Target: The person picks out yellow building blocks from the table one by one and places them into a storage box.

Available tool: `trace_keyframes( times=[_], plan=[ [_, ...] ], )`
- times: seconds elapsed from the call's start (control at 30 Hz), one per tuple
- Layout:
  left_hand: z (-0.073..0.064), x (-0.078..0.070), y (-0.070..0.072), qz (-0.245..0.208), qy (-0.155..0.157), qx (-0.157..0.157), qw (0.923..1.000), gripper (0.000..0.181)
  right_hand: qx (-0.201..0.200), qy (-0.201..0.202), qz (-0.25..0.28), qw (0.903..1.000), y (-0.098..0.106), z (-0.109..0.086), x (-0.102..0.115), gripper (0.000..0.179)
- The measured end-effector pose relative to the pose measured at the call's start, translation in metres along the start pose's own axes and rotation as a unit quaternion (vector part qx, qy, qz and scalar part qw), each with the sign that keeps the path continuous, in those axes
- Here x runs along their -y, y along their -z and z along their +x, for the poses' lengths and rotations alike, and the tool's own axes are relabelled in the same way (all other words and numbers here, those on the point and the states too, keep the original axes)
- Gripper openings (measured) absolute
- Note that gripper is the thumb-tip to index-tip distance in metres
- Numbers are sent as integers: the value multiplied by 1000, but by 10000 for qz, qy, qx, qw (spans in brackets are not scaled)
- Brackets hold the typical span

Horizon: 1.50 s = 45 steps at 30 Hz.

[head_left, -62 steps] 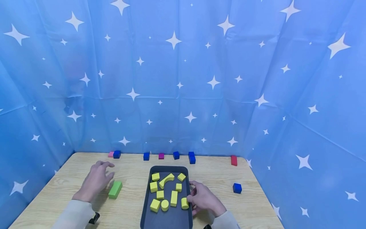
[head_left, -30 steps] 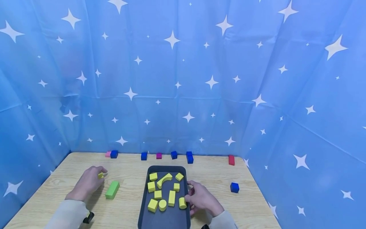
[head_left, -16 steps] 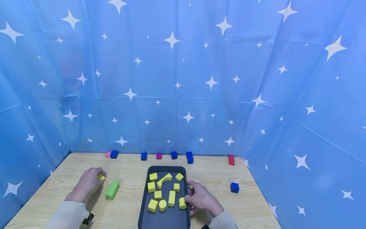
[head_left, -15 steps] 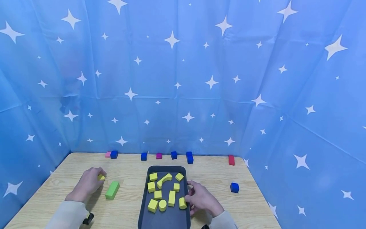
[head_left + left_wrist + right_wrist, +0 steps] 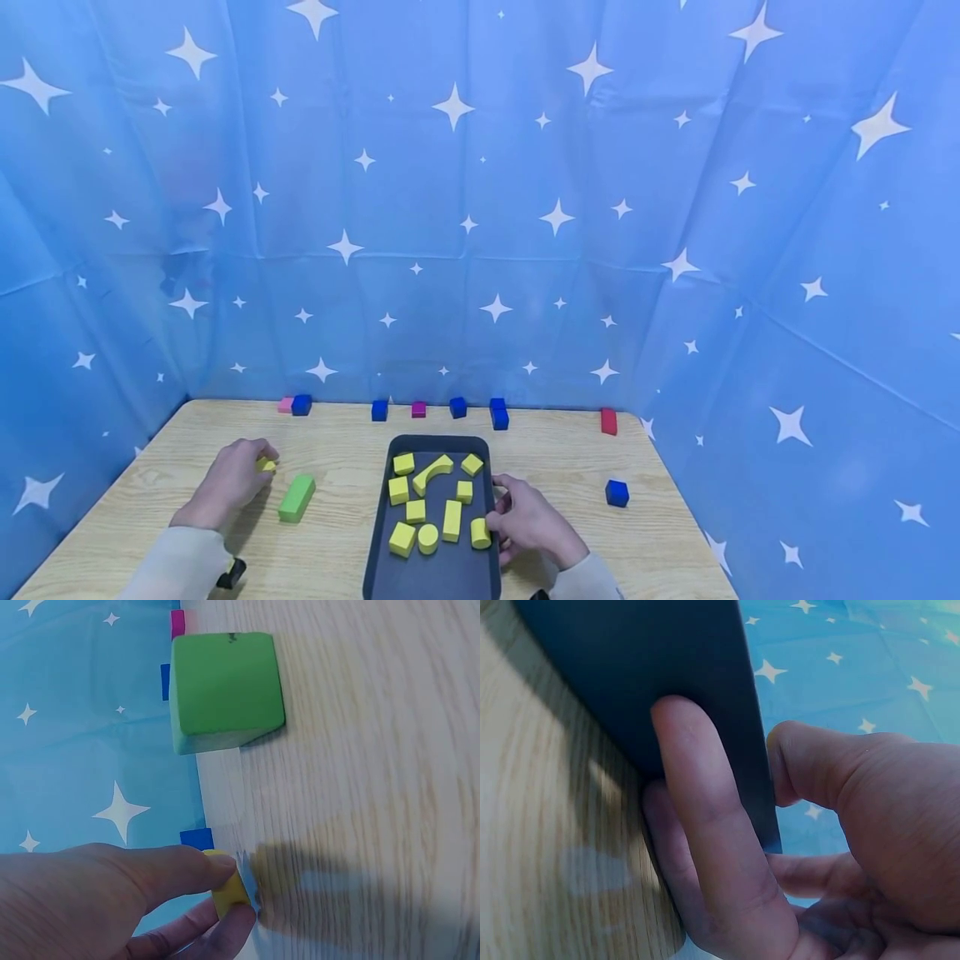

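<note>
My left hand (image 5: 228, 481) pinches a small yellow block (image 5: 230, 894) between thumb and fingers, close over the tabletop at the left. Most of that block is covered by the fingers in the head view. Just right of this hand lies a long green block (image 5: 297, 498), seen end-on in the left wrist view. My right hand (image 5: 531, 518) grips the right wall of a dark grey tray (image 5: 435, 578), thumb over the rim and fingers along the outside. Inside the tray sit several yellow pieces, including an arch (image 5: 432, 474), a disc-like cylinder (image 5: 427, 539) and an oblong block (image 5: 452, 521).
Along the table's back edge stand several blue cubes, a pink block (image 5: 286, 405), a magenta block (image 5: 418, 409) and a red block (image 5: 609, 421). One blue cube (image 5: 617, 493) lies on the right. A starry blue curtain (image 5: 480, 208) borders the wooden table (image 5: 330, 550).
My left hand has come slightly left and down, and its spread fingers now pinch the yellow block. The right hand stays on the tray wall. Little differs over the last half second.
</note>
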<state>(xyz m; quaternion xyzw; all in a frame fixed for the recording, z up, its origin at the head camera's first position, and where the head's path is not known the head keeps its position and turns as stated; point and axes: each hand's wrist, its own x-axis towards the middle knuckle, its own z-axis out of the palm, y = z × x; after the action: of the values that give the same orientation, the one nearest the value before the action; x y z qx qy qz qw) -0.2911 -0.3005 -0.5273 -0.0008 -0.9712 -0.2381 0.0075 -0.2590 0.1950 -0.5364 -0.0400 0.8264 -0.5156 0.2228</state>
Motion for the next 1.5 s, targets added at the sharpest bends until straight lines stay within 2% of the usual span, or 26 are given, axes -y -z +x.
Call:
trace_keyframes(
  times=[0.37, 0.57, 0.9, 1.27, 1.5],
  plan=[
    [-3, -6, -1, -19, -186, -205, 9996, 24, -1, 4, -35, 10000, 0, 0, -1, 78],
    [-5, -15, -1, -134, -145, -172, 9997, 28, -2, -22, -44, 10000, 0, 0, -1, 77],
    [-5, -29, -5, -248, -265, -144, 9992, 28, -12, 11, -52, 10000, 0, -1, 1, 79],
    [-14, -53, -6, -342, -721, -401, 9960, 26, -4, -35, -19, 10000, 1, 2, 0, 77],
    [-22, -71, -8, -378, -819, -441, 9949, 28, -15, 2, -43, 10000, 0, 1, 0, 77]
  ],
)
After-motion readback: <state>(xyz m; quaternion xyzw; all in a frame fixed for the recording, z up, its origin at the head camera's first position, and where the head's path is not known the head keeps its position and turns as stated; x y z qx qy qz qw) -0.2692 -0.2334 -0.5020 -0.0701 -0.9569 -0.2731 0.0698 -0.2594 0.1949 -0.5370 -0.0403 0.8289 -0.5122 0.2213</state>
